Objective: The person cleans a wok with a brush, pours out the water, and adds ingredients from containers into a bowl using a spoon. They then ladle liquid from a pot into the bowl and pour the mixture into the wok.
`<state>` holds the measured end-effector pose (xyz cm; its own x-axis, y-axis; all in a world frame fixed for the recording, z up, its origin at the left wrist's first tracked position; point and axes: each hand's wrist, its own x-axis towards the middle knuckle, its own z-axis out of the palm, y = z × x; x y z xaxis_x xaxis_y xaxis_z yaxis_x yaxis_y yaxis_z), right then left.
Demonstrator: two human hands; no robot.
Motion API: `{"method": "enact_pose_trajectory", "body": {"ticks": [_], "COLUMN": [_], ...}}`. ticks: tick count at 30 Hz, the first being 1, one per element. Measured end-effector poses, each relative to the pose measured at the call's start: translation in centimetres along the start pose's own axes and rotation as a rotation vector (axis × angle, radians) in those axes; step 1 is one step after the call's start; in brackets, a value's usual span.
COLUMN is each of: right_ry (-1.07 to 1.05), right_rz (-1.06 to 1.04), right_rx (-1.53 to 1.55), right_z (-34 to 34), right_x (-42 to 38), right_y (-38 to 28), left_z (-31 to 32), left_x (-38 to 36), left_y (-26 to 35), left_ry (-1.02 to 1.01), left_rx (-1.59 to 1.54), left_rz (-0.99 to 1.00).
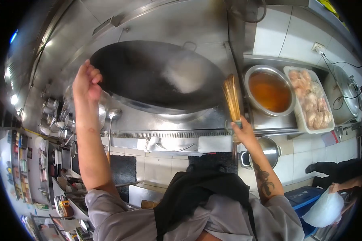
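Note:
A large dark wok (pixel 136 76) sits on the steel range, with whitish, foamy liquid (pixel 187 74) pooled in its right half and steam above. My left hand (pixel 88 82) is closed at the wok's left rim, fingers curled. What lies inside its grip is hidden. Right of the wok, my right hand (pixel 242 130) is wrapped round the handle of a bamboo wok brush (pixel 231 98). Its splayed bristles point up and away from me, beside the wok's right edge.
A steel bowl of orange-brown liquid (pixel 270 92) and a white basket of raw meat pieces (pixel 311 100) stand on the right. A ladle (pixel 114 114) lies left of the wok. Below the counter is a steel pot (pixel 268 152). Another person's hand holds a white bag (pixel 325 209).

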<state>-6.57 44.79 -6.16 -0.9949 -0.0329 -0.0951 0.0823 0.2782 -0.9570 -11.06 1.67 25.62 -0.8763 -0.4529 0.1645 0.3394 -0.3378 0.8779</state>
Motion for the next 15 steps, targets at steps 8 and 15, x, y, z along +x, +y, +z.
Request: {"method": "enact_pose_trajectory", "body": {"ticks": [8, 15], "right_ry": [-0.048, -0.015], "right_rz": [0.111, 0.131], "right_rx": [0.282, 0.375], "right_z": [-0.1, 0.1], "right_x": [-0.1, 0.4], "right_y": [-0.7, -1.2], "left_z": [7.9, 13.1], "left_x": [3.5, 6.0], "left_y": [1.6, 1.9], "left_ry": [-0.077, -0.11], "left_rx": [0.106, 0.149], "left_rz": [0.016, -0.009]}}
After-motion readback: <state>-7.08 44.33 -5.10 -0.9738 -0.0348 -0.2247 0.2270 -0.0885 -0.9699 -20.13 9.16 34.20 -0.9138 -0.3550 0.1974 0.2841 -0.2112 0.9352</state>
